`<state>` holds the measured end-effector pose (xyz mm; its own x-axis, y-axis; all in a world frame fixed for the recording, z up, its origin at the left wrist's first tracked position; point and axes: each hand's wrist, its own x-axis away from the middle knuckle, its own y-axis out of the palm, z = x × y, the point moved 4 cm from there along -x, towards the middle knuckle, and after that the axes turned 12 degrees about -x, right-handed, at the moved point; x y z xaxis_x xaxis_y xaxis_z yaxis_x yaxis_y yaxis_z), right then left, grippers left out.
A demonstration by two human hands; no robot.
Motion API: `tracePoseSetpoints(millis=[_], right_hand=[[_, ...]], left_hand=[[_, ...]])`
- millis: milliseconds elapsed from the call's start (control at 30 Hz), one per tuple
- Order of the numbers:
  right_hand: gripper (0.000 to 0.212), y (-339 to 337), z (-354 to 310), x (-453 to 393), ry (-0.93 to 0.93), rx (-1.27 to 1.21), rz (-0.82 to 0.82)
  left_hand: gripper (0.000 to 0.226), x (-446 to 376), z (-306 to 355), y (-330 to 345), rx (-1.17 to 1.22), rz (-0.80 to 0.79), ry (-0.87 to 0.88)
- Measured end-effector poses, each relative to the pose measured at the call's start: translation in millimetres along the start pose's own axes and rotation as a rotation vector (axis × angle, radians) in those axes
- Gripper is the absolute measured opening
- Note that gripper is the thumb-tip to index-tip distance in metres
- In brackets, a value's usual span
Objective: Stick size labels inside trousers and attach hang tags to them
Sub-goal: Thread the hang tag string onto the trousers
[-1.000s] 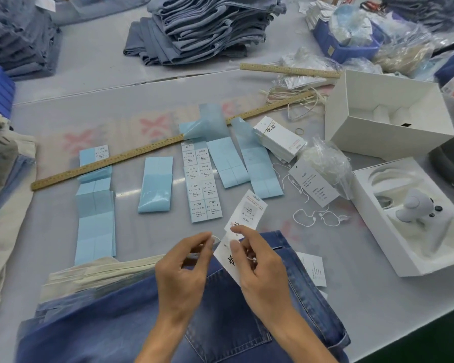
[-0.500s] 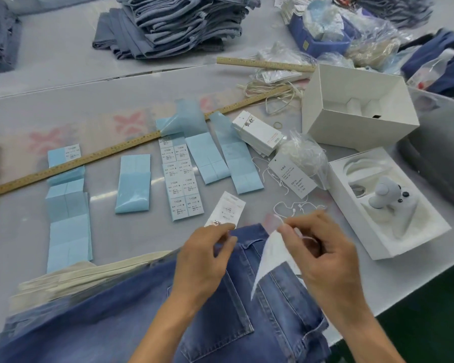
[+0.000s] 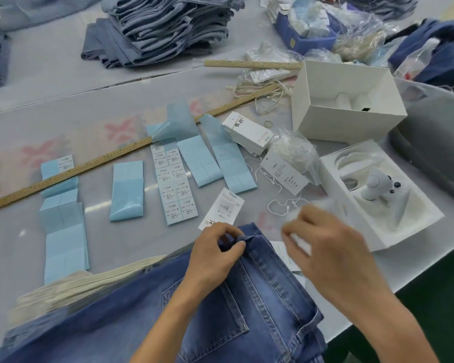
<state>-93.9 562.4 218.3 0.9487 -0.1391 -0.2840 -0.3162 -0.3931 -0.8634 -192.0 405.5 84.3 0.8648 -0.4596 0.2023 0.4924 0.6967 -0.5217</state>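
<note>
On blue jeans [image 3: 260, 297], left hand [image 3: 215, 255] pinching waistband, right hand [image 3: 325, 247] blurred

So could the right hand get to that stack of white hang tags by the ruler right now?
Probably yes: the stack of hang tags lies uncovered ahead of the right hand, with only loose strings between, though that hand holds something white and blurred.

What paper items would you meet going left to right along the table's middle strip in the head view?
Long blue backing strip → folded blue sheet → printed size-label sheet → loose hang tag → open white box.
</note>
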Motion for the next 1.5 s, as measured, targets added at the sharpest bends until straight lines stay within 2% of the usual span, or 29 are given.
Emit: tracePoseSetpoints(millis=[33, 100, 167, 233, 333, 467, 600, 800, 967, 1100, 1267, 1433, 1500], right_hand=[[0.016, 10, 3, 4, 0.04, 0.026, -0.107], [0.016, 26, 10, 12, 0.136, -0.036, -0.208], [0.009, 43, 15, 18, 0.226, -0.158, -0.231], [0.012, 63, 12, 23, 0.268, -0.208, -0.248], [0.012, 78, 1, 22, 0.294, -0.26, -0.151], [0.009, 80, -7, 18, 0.274, -0.257, -0.041], [0.002, 82, -12, 23, 0.217, -0.272, 0.016], [0.01, 97, -9, 38, 0.341, -0.382, 0.092], [0.014, 109, -17, 40, 0.34, -0.377, 0.194], [0.013, 116, -15, 43, 0.381, -0.491, 0.29], [0.014, 120, -13, 44, 0.392, -0.519, 0.263], [0.021, 115, -13, 38, 0.409, -0.513, 0.209], [0.017, 110, -11, 34, 0.403, -0.51, 0.149]], left_hand=[[0.017, 1, 0, -1, 0.022, 0.009, -0.009], [0.016, 2, 1, -4, 0.038, 0.022, -0.01], [0.014, 2, 1, -6, 0.052, 0.014, -0.014], [0.012, 4, -1, -6, 0.09, -0.017, -0.02], [0.011, 7, 1, -9, 0.132, -0.031, 0.01], [0.021, 11, 5, -18, 0.184, 0.029, 0.078], [0.022, 11, 4, -17, 0.253, -0.009, 0.035], [0.023, 11, 3, -18, 0.262, -0.051, 0.052], [0.03, 11, 3, -22, 0.266, -0.071, 0.109], [0.035, 8, 0, -24, 0.261, -0.079, 0.103], [0.026, 0, -4, -29, 0.123, -0.178, 0.095], [0.02, -3, -6, -24, 0.051, -0.166, 0.036], [0.016, -1, -9, -23, 0.099, -0.139, 0.006]])
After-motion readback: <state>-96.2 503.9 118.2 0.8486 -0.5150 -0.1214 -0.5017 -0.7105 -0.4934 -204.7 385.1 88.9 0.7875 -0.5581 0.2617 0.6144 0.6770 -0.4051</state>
